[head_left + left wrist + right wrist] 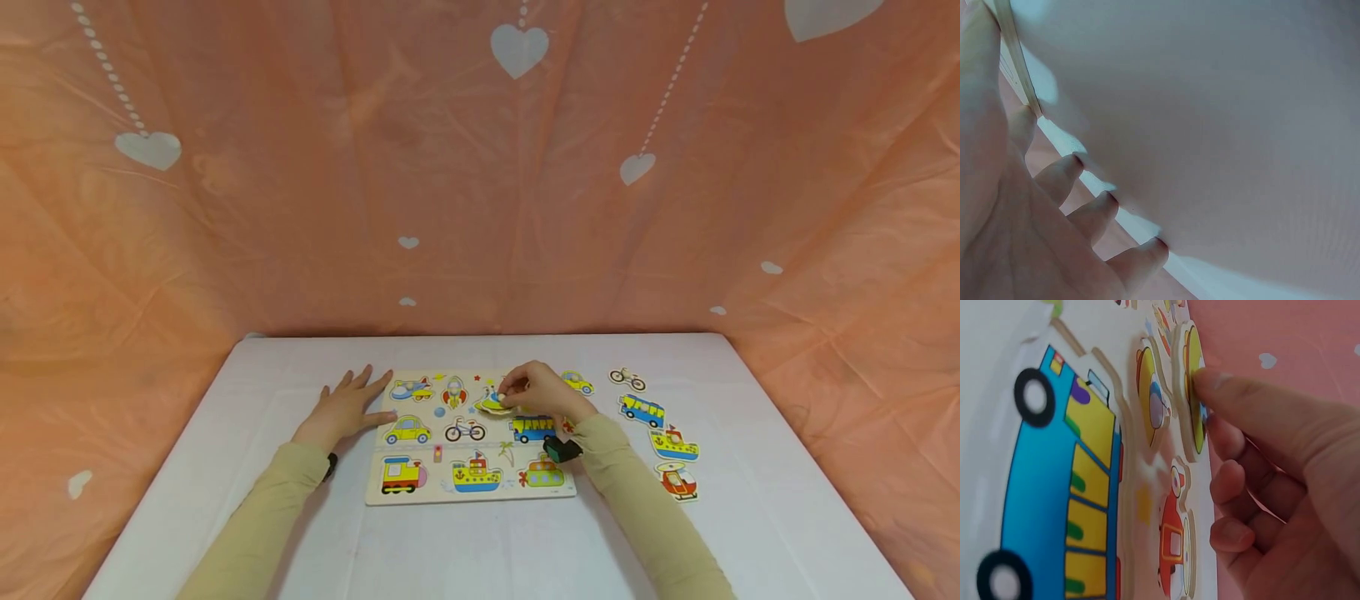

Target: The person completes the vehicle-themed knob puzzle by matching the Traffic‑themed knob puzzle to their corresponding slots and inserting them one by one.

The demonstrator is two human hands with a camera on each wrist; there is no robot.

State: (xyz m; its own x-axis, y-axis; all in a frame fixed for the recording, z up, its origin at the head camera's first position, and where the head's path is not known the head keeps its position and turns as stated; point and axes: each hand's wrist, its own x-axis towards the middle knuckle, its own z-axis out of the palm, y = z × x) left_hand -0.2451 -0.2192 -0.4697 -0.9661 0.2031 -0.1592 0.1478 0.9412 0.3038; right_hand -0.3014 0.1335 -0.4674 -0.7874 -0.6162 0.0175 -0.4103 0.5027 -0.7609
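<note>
My right hand point(543, 390) pinches a yellow flying-saucer puzzle piece point(491, 408) between thumb and fingers, over the upper middle of the wooden puzzle board point(375, 493). The right wrist view shows the saucer piece point(1196, 415) tilted on edge, close beside the saucer picture point(1150, 394) on the board, with a bus picture point(1035, 481) and a red helicopter picture point(1172, 540) nearby. With fingers spread, my left hand point(347, 410) rests at the board's left side, its thumb at the board's edge. In the left wrist view its fingertips point(1142, 253) touch the white tabletop.
Loose pieces lie right of the board: a yellow car point(577, 382), a bicycle point(627, 380), a bus point(642, 411), a ship point(675, 444) and a helicopter point(678, 482). The board bears several vehicle pictures. Behind the white table point(450, 550) hangs a pink curtain point(480, 167).
</note>
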